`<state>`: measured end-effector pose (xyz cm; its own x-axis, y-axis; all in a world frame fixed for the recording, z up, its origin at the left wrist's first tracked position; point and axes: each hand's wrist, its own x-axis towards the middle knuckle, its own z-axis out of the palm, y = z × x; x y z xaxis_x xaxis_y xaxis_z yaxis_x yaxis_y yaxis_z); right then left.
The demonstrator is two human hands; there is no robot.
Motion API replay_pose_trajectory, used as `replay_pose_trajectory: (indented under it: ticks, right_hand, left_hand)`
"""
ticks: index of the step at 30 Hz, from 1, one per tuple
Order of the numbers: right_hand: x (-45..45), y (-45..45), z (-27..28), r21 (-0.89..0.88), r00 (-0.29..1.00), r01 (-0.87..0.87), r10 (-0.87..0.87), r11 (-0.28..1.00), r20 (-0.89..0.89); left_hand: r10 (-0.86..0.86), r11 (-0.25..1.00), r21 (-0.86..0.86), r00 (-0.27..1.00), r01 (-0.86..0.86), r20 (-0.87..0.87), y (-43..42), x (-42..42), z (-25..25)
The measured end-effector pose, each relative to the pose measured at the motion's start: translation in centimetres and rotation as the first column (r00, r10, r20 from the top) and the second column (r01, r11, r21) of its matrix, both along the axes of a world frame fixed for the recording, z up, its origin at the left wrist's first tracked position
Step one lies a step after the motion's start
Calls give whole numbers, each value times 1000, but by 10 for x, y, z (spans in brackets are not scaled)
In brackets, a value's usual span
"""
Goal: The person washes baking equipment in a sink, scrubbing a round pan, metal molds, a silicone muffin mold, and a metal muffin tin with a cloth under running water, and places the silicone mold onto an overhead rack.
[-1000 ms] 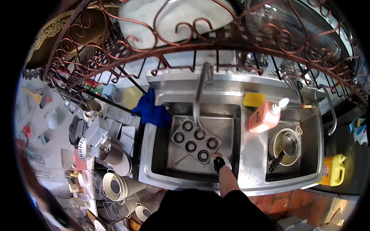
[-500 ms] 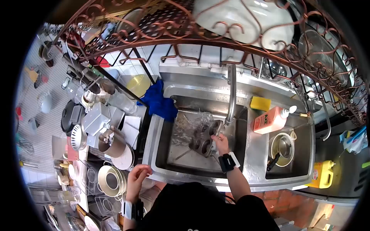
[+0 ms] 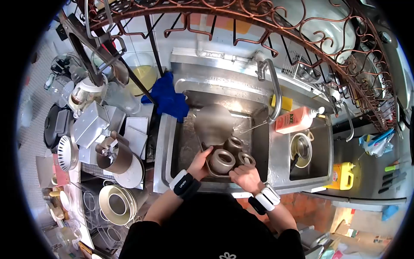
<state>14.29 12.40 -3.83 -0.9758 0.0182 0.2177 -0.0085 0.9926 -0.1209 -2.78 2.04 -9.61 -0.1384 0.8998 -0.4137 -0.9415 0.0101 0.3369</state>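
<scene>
A metal tray [image 3: 221, 175] with three round, thick-rimmed cups [image 3: 223, 161] is tilted in the left sink basin [image 3: 183, 151]. My left hand [image 3: 199, 164] grips its left side, the thumb lying along the edge. At the front right corner, the closed fingers of my right hand [image 3: 246, 176] hold the tray beside the rightmost cup. Behind the cups spreads a smooth grey rounded surface [image 3: 212, 125]; whether it is metal or a sheet of water I cannot tell. A thin stream runs from the faucet [image 3: 276, 93] toward the cups.
A blue cloth [image 3: 168, 98] hangs over the sink's left rim. Right of the basin are a yellow sponge [image 3: 282, 103] and a pink soap bottle [image 3: 295, 121]. Nested pans [image 3: 302, 149] occupy the smaller basin. Dishes crowd the left counter; a metal rack [image 3: 258, 21] overhangs the sink.
My left hand has come from outside the sink onto the tray. The tray has moved nearer to me, with my right hand now at its front corner. The splashing has become a smooth grey surface.
</scene>
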Motion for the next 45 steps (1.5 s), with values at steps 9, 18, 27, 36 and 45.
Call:
replay_pose_trajectory:
  ticks: [9,18,27,36,45]
  right_hand:
    - [-3,2,45,-389,852,452,-518,803,-79]
    - [-45,-17,54,-640,960,74,-227,765,-161]
    - [-87,-28,12,-534,935,237,-340,812,-102]
    - [-44,9,-2,-811,810,359,-586,461,26]
    - [10,54,-31,-865,566,-322,-811,-386,151]
  left_hand:
    - [221,975,-21,975,-221,-6,-2,-11,10]
    - [285,958,-4,954,-286,-96,-5,-13,26]
    - [348,918,-66,876,-390,-335,0,2,28]
    - [340,922,108,645,-372,-684,-28,-11,35]
    - [380,915,60,800,-400,-465,-28,-16,33]
